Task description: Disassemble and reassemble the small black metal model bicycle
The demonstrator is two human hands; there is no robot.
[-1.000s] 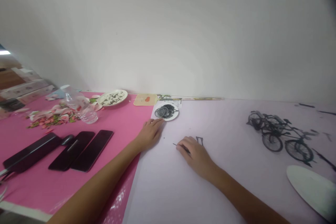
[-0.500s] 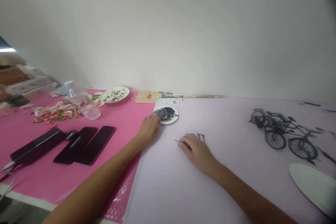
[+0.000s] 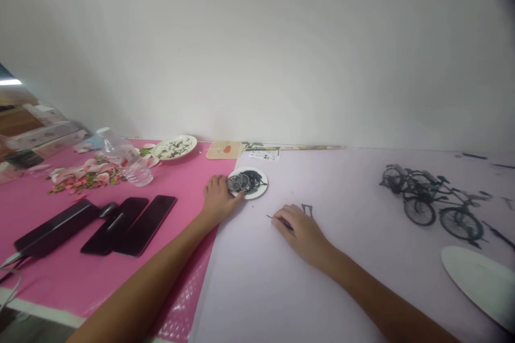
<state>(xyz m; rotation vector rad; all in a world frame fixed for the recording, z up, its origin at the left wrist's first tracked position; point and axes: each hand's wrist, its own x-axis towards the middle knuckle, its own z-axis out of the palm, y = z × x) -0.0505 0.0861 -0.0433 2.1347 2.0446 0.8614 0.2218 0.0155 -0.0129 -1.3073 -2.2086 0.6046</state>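
Note:
My left hand grips the edge of a small round white plate, its thumb along the near rim and its fingers at the left side. Black miniature spoked wheels and other tangled black parts lie on that plate. Closed fingers of my right hand pinch a thin dark rod-like piece just above the pale sheet; most of it is hidden by the hand. Right behind those knuckles, a small dark frame-shaped part shows.
Black miniature bicycles stand at the right, near a large white plate. On the pink left side are phones, a black power bank, a clear bottle, petals and a plate of bits.
The small plate with the black parts has slid left and nearer to me, and my left hand has shifted round its left edge. My right hand stays nearly in place.

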